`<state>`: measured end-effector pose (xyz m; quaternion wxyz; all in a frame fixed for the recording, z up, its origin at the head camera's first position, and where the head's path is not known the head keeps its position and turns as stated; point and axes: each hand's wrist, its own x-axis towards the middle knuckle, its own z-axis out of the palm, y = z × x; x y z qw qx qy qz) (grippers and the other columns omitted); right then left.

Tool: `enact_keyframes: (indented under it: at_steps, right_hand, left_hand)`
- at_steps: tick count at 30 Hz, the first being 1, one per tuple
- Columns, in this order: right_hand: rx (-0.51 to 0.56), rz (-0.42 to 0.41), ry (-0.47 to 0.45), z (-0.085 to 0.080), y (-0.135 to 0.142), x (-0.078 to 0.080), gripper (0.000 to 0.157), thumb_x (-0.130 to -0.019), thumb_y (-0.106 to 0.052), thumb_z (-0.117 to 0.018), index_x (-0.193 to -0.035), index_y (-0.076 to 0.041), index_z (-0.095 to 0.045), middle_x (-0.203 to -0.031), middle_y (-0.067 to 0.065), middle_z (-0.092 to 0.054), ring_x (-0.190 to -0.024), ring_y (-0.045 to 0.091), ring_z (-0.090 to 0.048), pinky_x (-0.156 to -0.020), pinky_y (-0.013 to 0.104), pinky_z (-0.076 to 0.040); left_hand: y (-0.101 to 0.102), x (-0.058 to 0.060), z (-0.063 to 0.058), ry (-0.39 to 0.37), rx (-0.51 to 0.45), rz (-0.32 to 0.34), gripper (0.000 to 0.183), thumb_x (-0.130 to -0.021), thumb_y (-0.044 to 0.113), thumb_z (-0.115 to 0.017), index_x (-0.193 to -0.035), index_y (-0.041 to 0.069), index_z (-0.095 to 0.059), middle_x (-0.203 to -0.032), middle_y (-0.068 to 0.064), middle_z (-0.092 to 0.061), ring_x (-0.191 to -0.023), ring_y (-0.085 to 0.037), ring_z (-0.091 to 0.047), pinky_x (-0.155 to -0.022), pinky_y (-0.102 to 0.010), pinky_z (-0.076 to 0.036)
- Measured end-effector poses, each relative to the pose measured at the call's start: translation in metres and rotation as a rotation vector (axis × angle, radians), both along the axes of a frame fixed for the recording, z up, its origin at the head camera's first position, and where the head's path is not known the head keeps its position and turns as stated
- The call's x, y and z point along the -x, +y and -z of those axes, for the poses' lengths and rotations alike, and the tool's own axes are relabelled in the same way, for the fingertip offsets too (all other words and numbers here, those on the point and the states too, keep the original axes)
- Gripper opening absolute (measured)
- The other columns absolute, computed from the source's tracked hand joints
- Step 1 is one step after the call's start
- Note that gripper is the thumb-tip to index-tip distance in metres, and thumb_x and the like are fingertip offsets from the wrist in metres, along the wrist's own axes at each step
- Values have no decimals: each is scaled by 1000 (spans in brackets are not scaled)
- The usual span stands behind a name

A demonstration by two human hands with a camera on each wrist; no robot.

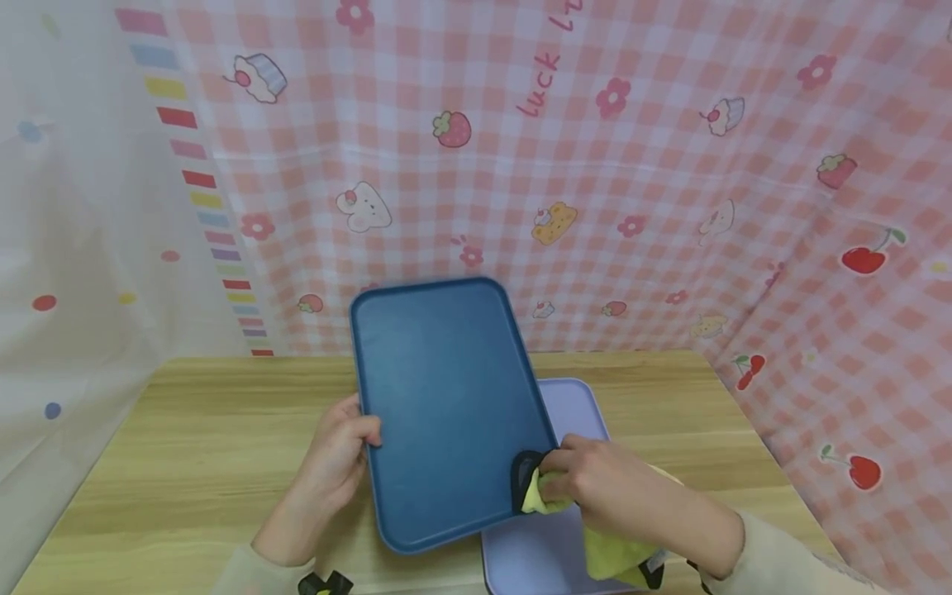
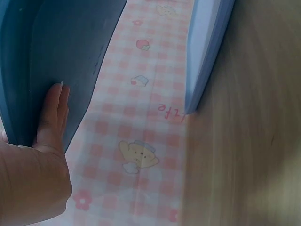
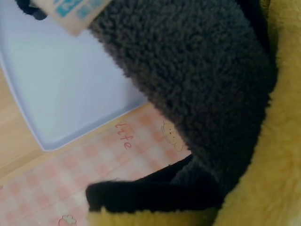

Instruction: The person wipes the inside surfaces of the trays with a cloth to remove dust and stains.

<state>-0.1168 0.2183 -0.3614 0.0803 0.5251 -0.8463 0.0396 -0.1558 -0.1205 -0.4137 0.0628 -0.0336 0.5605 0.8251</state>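
Observation:
A dark blue rectangular tray is held up, tilted, in the head view. My left hand grips its left edge, thumb on the inner face; in the left wrist view the fingers lie along the tray's underside. My right hand pinches a yellow and dark grey fleecy cloth at the tray's lower right edge. That cloth fills much of the right wrist view, with a white label on it, and hides my right hand there. A lavender tray lies on the table beneath, partly covered.
The wood-look table spreads out on both sides. Behind it hangs a pink checked curtain, with a dotted white sheet at left. A small black object shows near my left sleeve.

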Motion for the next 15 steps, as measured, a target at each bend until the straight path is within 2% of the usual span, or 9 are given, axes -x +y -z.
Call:
enact_keyframes:
  at_steps: [3, 10, 15]
  right_hand:
    - [30, -11, -4, -4, 8, -1, 51, -63, 20, -72, -92, -21, -78, -102, -4, -73, -87, 13, -59, -72, 21, -51]
    - [157, 18, -23, -17, 30, 4, 62, -58, 30, -62, -98, -15, -79, -104, 0, -72, -88, 16, -61, -72, 22, -53]
    - [231, 69, 28, -24, 46, 11, 64, -57, 29, -53, -100, -12, -78, -105, 3, -72, -88, 19, -64, -70, 26, -55]
  left_hand:
    - [-3, 0, -1, 1, 11, -3, 64, -62, -15, -41, -124, -16, -55, -95, -4, -70, -82, -15, -65, -69, -26, -53]
    - [-14, -2, -3, 9, 0, 18, 69, -63, -14, -40, -132, -17, -49, -105, -4, -69, -87, -14, -64, -72, -26, -54]
    - [-23, -4, -1, 5, 4, 18, 62, -63, -13, -39, -124, -11, -53, -101, -4, -68, -83, -16, -64, -70, -28, -53]
